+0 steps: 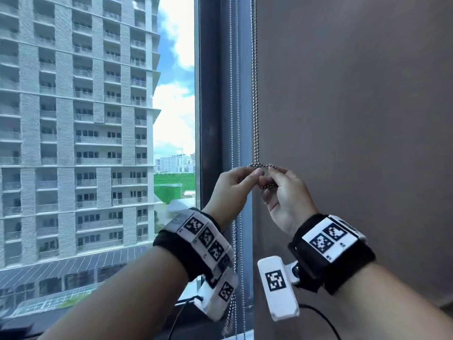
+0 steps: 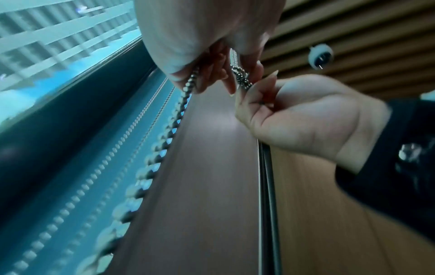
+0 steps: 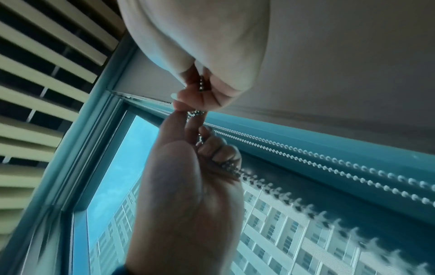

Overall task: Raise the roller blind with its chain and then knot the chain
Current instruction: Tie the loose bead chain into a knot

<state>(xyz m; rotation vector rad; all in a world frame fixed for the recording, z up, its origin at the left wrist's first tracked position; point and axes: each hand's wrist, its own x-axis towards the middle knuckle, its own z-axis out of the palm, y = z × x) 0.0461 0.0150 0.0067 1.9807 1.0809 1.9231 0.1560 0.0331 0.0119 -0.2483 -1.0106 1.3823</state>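
Observation:
A silver bead chain (image 1: pixel 256 106) hangs down along the edge of the window frame to my hands. My left hand (image 1: pixel 255 172) pinches it between thumb and forefinger. My right hand (image 1: pixel 270 171) pinches it just to the right, fingertips almost touching the left's. A short stretch of chain runs between them and a small bunched loop (image 1: pixel 266 185) hangs under the fingers. The left wrist view shows that tangle (image 2: pixel 242 78) held by both hands, with the chain (image 2: pixel 174 126) trailing away blurred. The right wrist view shows my right hand (image 3: pixel 200 93) above my left hand (image 3: pixel 188 186). The pane on the left is uncovered.
A second pair of thin bead chains (image 1: pixel 234 94) hangs against the dark window frame (image 1: pixel 210 119), just left of my hands. A brown-grey flat surface (image 1: pixel 343 119), a lowered blind or a wall, fills the right. Tower blocks (image 1: pixel 73 119) stand outside the glass.

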